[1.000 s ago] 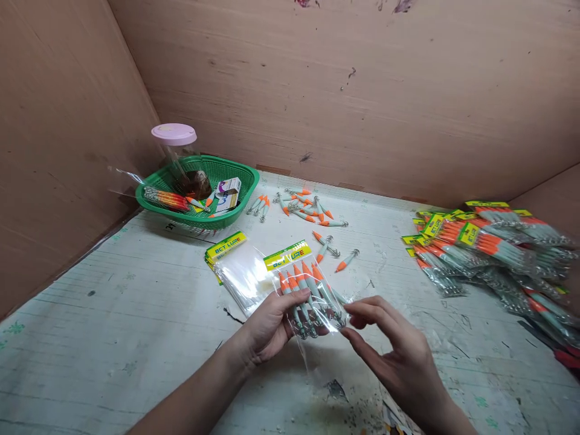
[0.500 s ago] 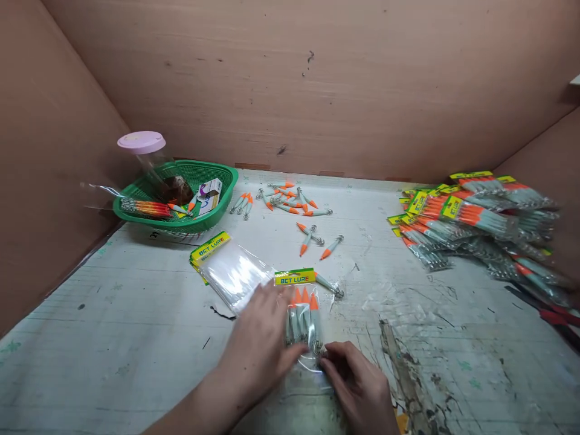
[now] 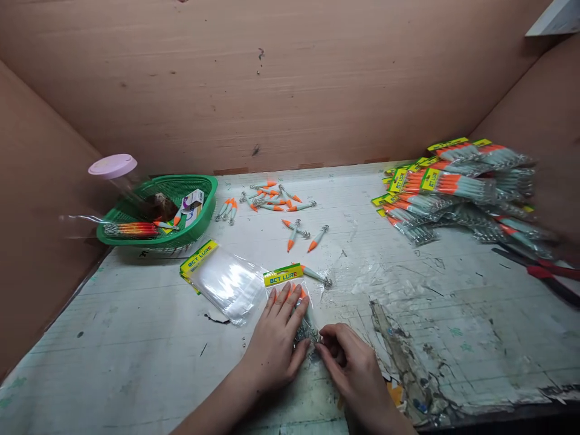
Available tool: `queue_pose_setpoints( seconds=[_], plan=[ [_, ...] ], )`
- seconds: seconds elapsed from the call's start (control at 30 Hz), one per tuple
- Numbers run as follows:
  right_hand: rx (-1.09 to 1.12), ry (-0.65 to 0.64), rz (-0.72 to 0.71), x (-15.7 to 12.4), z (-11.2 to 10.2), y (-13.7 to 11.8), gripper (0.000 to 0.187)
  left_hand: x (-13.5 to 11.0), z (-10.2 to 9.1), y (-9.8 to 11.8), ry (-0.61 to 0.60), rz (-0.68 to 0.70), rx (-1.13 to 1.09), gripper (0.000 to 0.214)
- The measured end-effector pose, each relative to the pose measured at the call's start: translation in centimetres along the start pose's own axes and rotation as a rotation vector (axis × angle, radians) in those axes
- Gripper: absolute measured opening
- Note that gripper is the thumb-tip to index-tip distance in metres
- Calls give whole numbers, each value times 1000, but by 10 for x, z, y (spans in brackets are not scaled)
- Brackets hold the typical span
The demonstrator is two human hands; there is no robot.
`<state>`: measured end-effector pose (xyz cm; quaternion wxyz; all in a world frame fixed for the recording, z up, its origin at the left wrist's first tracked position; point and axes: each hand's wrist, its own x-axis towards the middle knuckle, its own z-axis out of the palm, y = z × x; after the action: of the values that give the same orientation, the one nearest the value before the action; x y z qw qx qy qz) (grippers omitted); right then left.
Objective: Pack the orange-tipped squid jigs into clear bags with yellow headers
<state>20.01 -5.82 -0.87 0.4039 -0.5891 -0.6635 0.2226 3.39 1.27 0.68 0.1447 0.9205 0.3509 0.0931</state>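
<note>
A clear bag of orange-tipped grey lures (image 3: 290, 284) with a yellow "BCT LURE" header lies flat on the table near the front. My left hand (image 3: 276, 338) lies flat on the bag, fingers stretched out and pressing it down. My right hand (image 3: 351, 362) is curled at the bag's lower end, fingertips pinched on the bag's open edge by the hooks. One loose lure (image 3: 315, 275) lies just right of the header. A stack of empty bags (image 3: 222, 281) with yellow headers sits to the left of my left hand.
Loose lures (image 3: 276, 202) are scattered at the back middle. A pile of filled bags (image 3: 457, 187) is at the right, with red-handled pliers (image 3: 539, 272) beside it. A green basket (image 3: 158, 208) with a pink-lidded jar (image 3: 115, 172) stands at the left. Cardboard walls enclose the table.
The bag of lures came down from being held above the table to lying flat on it. My left hand moved on top of it and my right hand closed at its lower end.
</note>
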Motion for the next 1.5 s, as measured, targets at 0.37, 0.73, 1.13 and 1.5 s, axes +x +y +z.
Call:
queue_pose_setpoints(
  seconds=[0.37, 0.73, 1.13, 1.5],
  plan=[
    [-13, 47, -30, 2, 5, -1, 8, 0, 7, -2, 143, 91, 65, 54],
    [85, -28, 14, 1, -5, 0, 8, -1, 17, -1, 263, 140, 93, 48],
    [-117, 44, -203, -6, 1, -1, 14, 1, 18, 2, 271, 164, 113, 43],
    [-155, 99, -314, -5, -3, -3, 16, -1, 21, 2, 287, 146, 92, 44]
  ],
)
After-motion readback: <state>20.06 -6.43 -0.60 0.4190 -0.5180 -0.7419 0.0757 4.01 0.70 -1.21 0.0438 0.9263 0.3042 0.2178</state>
